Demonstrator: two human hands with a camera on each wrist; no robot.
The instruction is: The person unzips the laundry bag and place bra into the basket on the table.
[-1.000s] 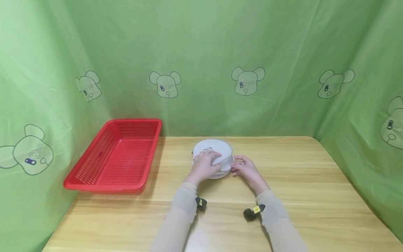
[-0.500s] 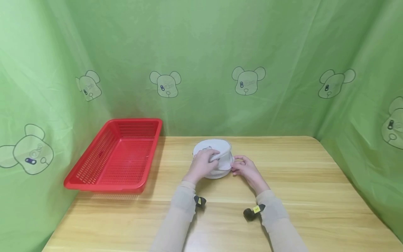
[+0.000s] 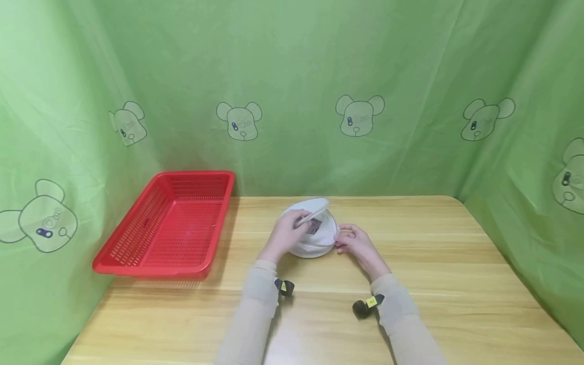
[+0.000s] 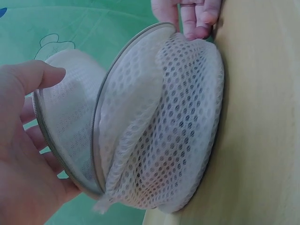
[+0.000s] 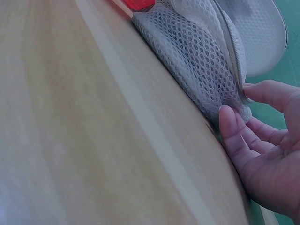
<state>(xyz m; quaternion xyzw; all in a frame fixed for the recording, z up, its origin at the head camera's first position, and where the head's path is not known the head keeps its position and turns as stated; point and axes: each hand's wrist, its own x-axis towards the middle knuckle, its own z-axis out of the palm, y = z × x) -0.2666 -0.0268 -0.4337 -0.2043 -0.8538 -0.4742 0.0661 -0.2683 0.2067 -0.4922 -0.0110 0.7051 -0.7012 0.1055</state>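
Observation:
A round white mesh laundry bag (image 3: 316,248) with a zipped edge stands on the table, its lid (image 4: 72,110) tilted up and away from the body. My left hand (image 3: 284,234) grips the lid's rim, thumb on one face and fingers behind it in the left wrist view. Something dark (image 3: 315,226) shows inside the bag in the head view; its kind is unclear. At the bag's right side, my right hand (image 5: 269,150) pinches a bit of the mesh by the zip between thumb and fingers.
To the left on the wooden table (image 3: 456,284) stands a red plastic basket (image 3: 207,248) with slotted walls. Green curtains (image 3: 292,61) with bear-head prints hang behind and at both sides of the table.
My left hand has drawn the lid up and to the left, so the bag gapes and its inside shows. My right hand has stayed at the bag's right side.

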